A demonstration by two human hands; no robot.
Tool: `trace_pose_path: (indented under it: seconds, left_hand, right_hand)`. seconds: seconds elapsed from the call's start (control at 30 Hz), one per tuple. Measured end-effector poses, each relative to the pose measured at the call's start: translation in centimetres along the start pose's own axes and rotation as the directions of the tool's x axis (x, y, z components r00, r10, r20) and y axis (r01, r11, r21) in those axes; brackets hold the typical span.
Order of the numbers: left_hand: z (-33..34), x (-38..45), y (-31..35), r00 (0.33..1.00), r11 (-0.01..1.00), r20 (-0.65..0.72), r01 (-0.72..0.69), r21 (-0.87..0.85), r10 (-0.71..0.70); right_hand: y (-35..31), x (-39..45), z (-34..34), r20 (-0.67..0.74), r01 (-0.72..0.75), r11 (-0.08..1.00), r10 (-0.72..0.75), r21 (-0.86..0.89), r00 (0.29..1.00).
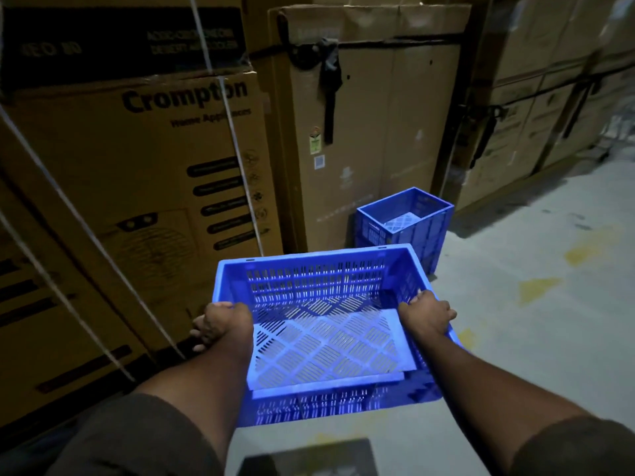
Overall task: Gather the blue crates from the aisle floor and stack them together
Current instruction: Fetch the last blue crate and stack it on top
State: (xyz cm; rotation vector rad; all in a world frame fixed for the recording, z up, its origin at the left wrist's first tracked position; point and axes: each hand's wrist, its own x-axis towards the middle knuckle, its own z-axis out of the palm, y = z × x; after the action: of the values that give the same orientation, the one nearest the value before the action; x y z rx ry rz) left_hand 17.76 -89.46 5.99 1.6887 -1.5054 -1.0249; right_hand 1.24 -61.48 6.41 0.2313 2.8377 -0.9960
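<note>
I hold a blue slotted plastic crate (319, 286) in front of me, above the floor, its open top facing up and its perforated bottom visible. My left hand (220, 324) grips its left rim, my right hand (429, 314) grips its right rim. Farther ahead a second, taller blue crate stack (405, 218) stands on the floor against a tall cardboard box; its inside shows a pale slotted bottom.
Large strapped cardboard cartons (144, 173) wall the left side and the back (371, 132). More cartons line the far right (536, 108). Grey concrete floor (532, 304) with yellow paint marks runs to the right. A dark flat object (309, 458) lies near my feet.
</note>
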Motion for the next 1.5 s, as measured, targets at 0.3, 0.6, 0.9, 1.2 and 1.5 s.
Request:
trace_pose_path:
  seconds: [0.3,0.6,0.9,1.2,1.5]
  left_hand:
    - [12.3,-5.6,6.0,0.995,0.987,0.104,-0.016,0.159,0.0]
    - [27.6,-5.1,10.7,0.986,0.982,0.169,-0.019,0.187,-0.013]
    - [41.2,-4.7,18.5,0.975,0.958,0.222,-0.041,0.283,-0.023]
    - [52.8,-6.4,24.0,0.986,0.943,0.163,-0.021,0.331,-0.035]
    - [62.7,-10.6,26.9,0.995,0.946,0.051,0.071,0.316,-0.092]
  right_hand:
    - [3.5,13.1,-4.1,-0.048,-0.032,0.999,0.032,-0.002,0.998]
    - [2.9,27.8,-3.2,-0.077,-0.069,0.996,0.064,-0.062,0.995]
    - [0.6,43.3,-3.1,-0.097,-0.077,0.995,0.07,-0.064,0.993]
    - [-1.4,57.9,-3.7,-0.007,-0.024,0.999,0.023,-0.044,1.0]
    - [-2.5,72.4,-5.1,0.136,0.166,0.976,-0.147,-0.14,0.98]
